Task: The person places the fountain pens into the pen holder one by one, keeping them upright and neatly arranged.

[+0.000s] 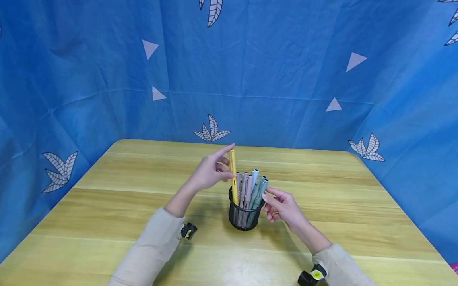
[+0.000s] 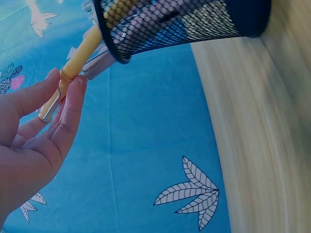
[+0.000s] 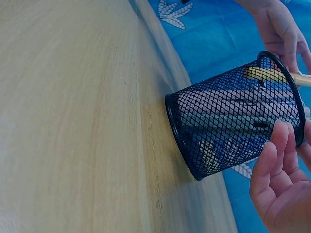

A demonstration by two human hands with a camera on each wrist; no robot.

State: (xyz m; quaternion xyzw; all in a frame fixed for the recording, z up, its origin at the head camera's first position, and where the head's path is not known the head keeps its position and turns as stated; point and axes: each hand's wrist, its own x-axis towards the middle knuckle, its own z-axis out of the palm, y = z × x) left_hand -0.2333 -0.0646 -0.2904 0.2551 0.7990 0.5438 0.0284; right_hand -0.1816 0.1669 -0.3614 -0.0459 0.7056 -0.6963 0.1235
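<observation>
A black mesh pen holder (image 1: 233, 217) stands upright on the table with several pens in it. My left hand (image 1: 209, 171) pinches a yellow pen (image 1: 234, 190) between thumb and fingers near its capped upper end. The pen's lower part is inside the holder, seen through the mesh in the right wrist view. My right hand (image 1: 284, 207) holds the holder's right side at the rim, its fingertips against the mesh (image 3: 233, 116). Greyish-purple pens (image 1: 248, 190), a light blue pen (image 1: 255, 176) and green pens (image 1: 261, 192) lean inside, clips upward.
The light wooden table (image 1: 107, 222) spreads out around the holder. A blue cloth (image 1: 286, 79) with leaf and triangle prints hangs behind the table and along both sides. Black wrist cameras (image 1: 189, 230) are strapped over the beige sleeves (image 1: 150, 246).
</observation>
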